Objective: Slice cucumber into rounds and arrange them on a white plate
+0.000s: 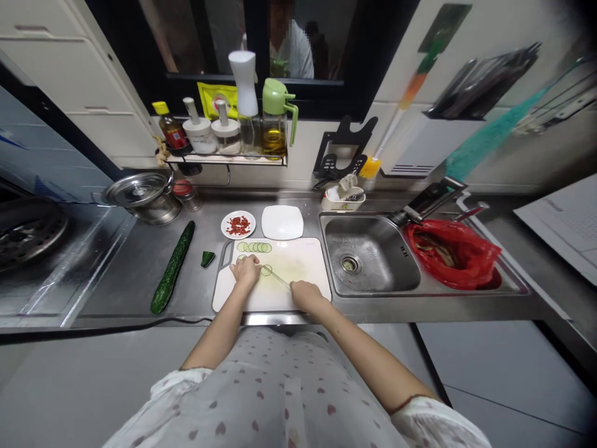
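My right hand (308,296) is wrapped round the handle of a kitchen knife, whose thin blade (278,277) points left across the white cutting board (305,261). At the blade's far end, my left hand (245,271) is closed over the board's left half; whatever its fingers hold is hidden. One cucumber slice (266,270) lies flat beside the blade. Just above my left hand is a row of overlapping cucumber slices (254,247). Left of the board lie a cut cucumber end (208,258) and a long whole cucumber (173,269).
Behind the board stand a small plate of chopped red pieces (238,224) and a white square plate (282,222). A sink (373,255) adjoins on the right, with a red plastic bag (454,255) beyond. A lidded steel pot (142,196) and a bottle rack (228,160) are at back left.
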A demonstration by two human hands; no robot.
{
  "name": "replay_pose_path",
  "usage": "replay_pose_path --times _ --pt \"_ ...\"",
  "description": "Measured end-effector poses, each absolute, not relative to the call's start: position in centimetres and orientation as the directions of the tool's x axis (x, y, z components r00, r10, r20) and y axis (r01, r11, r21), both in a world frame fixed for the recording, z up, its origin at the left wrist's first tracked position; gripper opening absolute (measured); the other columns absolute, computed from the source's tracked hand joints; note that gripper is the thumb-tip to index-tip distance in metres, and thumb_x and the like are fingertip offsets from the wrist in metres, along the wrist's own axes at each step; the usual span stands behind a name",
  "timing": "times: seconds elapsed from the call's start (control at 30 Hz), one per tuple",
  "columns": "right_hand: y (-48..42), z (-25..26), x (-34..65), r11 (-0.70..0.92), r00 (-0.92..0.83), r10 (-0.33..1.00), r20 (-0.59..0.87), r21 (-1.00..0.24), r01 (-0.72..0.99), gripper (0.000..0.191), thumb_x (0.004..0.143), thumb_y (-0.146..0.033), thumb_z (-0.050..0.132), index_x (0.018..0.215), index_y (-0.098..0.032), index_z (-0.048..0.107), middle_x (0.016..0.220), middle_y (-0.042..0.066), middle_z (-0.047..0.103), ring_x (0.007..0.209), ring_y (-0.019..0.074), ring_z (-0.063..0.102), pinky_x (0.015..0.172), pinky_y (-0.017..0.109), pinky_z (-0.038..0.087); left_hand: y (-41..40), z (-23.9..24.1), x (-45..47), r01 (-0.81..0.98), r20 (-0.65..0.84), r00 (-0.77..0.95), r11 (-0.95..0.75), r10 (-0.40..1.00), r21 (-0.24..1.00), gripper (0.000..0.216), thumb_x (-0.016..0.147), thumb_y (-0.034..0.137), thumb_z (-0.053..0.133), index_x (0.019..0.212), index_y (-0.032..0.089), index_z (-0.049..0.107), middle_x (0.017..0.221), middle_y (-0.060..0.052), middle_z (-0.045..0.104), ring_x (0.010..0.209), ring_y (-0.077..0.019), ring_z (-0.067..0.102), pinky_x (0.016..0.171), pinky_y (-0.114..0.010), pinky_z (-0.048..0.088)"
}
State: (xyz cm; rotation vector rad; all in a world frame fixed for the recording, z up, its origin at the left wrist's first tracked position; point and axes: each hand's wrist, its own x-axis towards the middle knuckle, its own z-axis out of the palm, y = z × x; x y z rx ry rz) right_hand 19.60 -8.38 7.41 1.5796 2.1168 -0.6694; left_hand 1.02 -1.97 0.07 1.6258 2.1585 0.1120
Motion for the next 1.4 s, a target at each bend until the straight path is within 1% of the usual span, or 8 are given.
replay_pose_path --times 0.33,0.57,0.77,0.93,1.1,1.3,1.4 --pt "-7.6 8.1 19.5 0.309 -0.297 0.760 -0.578 -0.080 0.948 0.039 0.088 -0.004 0.038 0.116 -0.010 0.064 0.111 0.020 0.068 0.107 0.0264 0.065 0.082 0.035 0.051 -1.9 0.2 0.9 0.895 -0.311 -0.212 0.312 0.927 0.320 0.014 0.082 0.036 0.059 0.092 0.028 0.062 0.109 -0.006 0.066 0.112 -0.0277 0.052 0.093 -0.043 0.029" --pt "-7.1 7.9 19.6 0.327 -0.304 0.776 -0.552 -0.059 0.943 0.039 0.089 -0.004 0.038 0.115 -0.010 0.066 0.108 0.020 0.069 0.106 0.0268 0.065 0.083 0.037 0.051 -2.0 0.3 0.9 0.901 -0.300 -0.206 0.300 0.931 0.312 0.015 0.082 0.037 0.059 0.093 0.027 0.063 0.109 -0.006 0.066 0.112 -0.0276 0.052 0.093 -0.043 0.029" --pt "-7.3 8.3 19.5 0.307 -0.284 0.791 -0.542 -0.051 0.950 0.035 0.090 -0.005 0.040 0.112 -0.011 0.067 0.107 0.020 0.069 0.105 0.0268 0.066 0.082 0.035 0.052 -1.8 0.1 1.0 0.902 -0.299 -0.211 0.304 0.931 0.308 0.014 0.081 0.036 0.059 0.091 0.027 0.063 0.108 -0.006 0.066 0.111 -0.0275 0.052 0.093 -0.043 0.029" --pt "-7.2 8.3 19.5 0.322 -0.294 0.798 -0.526 -0.040 0.946 0.035 0.091 -0.005 0.040 0.111 -0.011 0.068 0.107 0.020 0.069 0.104 0.0271 0.066 0.081 0.035 0.051 -1.6 0.0 0.9 0.902 -0.312 -0.215 0.311 0.925 0.300 0.014 0.081 0.037 0.059 0.091 0.028 0.064 0.109 -0.006 0.066 0.112 -0.0271 0.051 0.093 -0.043 0.029" --pt "-7.4 7.5 20.0 0.328 -0.299 0.805 -0.512 -0.034 0.944 0.035 0.091 -0.005 0.038 0.111 -0.012 0.066 0.105 0.019 0.070 0.104 0.0250 0.066 0.081 0.033 0.050 -1.8 0.0 0.9 0.900 -0.304 -0.213 0.307 0.929 0.309 0.014 0.081 0.036 0.058 0.091 0.027 0.063 0.109 -0.006 0.066 0.113 -0.0273 0.052 0.093 -0.043 0.028" --pt "-9.1 5.8 21.3 0.291 -0.276 0.821 -0.500 -0.051 0.955 0.032 0.089 -0.006 0.041 0.114 -0.013 0.060 0.100 0.017 0.070 0.101 0.0243 0.066 0.078 0.031 0.047 -1.8 0.1 0.9 0.900 -0.304 -0.213 0.307 0.929 0.310 0.014 0.082 0.036 0.058 0.091 0.027 0.063 0.109 -0.006 0.066 0.112 -0.0276 0.052 0.093 -0.043 0.028" --pt "-10.1 5.1 22.1 0.235 -0.235 0.842 -0.485 -0.062 0.970 0.027 0.093 -0.014 0.039 0.112 -0.014 0.059 0.100 0.017 0.070 0.100 0.0243 0.066 0.079 0.031 0.044 -1.9 0.1 0.9 0.901 -0.300 -0.213 0.306 0.930 0.307 0.014 0.082 0.037 0.058 0.091 0.027 0.063 0.109 -0.006 0.066 0.112 -0.0278 0.052 0.093 -0.043 0.028"
